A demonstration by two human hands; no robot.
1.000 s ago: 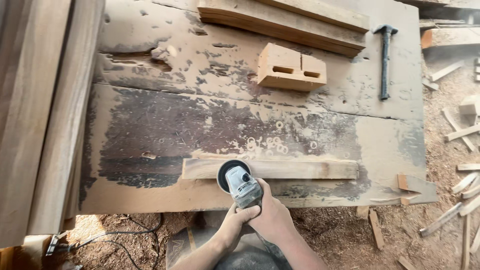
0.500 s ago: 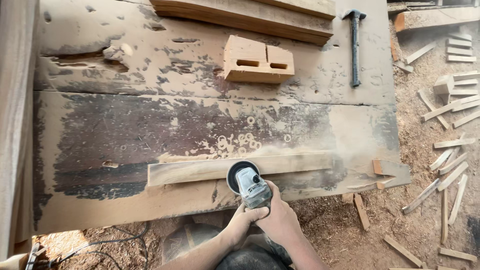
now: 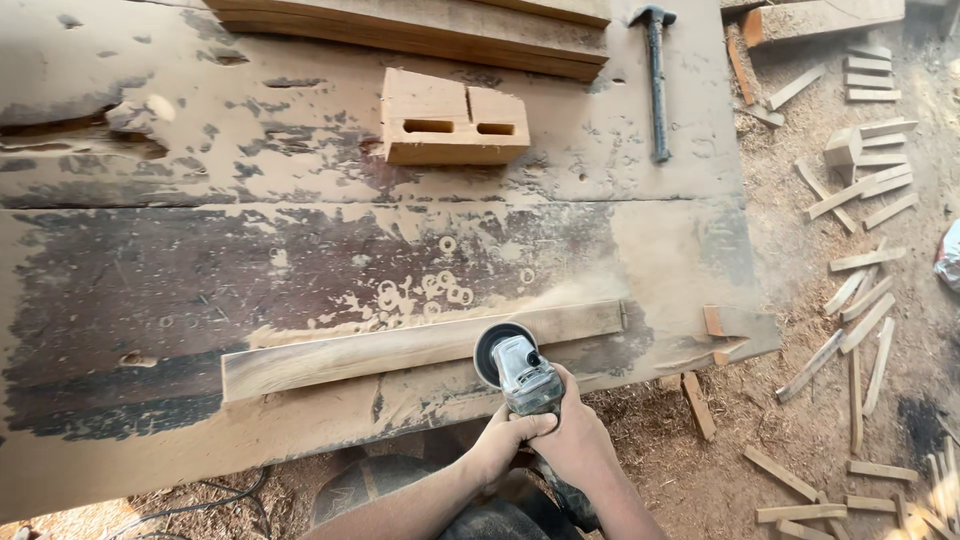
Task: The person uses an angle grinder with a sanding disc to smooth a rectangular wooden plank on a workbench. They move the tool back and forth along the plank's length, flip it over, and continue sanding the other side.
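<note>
A long flat wooden slat [image 3: 400, 350] lies along the near edge of a worn workbench [image 3: 300, 250]. A grey angle grinder [image 3: 515, 370] rests its disc on the slat, right of its middle. Both hands grip the grinder's body: my left hand [image 3: 505, 435] wraps it from the left, my right hand [image 3: 575, 440] from the right and behind. A fan of sawdust [image 3: 560, 295] spreads over the bench just beyond the disc.
A wooden block with two slots [image 3: 450, 120] sits farther back on the bench, with a hammer [image 3: 655, 80] to its right and long boards [image 3: 420, 25] at the far edge. Several wood offcuts [image 3: 860, 280] litter the sawdust floor on the right. A cable [image 3: 200, 505] runs under the bench.
The grinder has travelled to the right along the slat, and the view has shifted with it. More sawdust lies beyond the disc. Both hands keep their grip.
</note>
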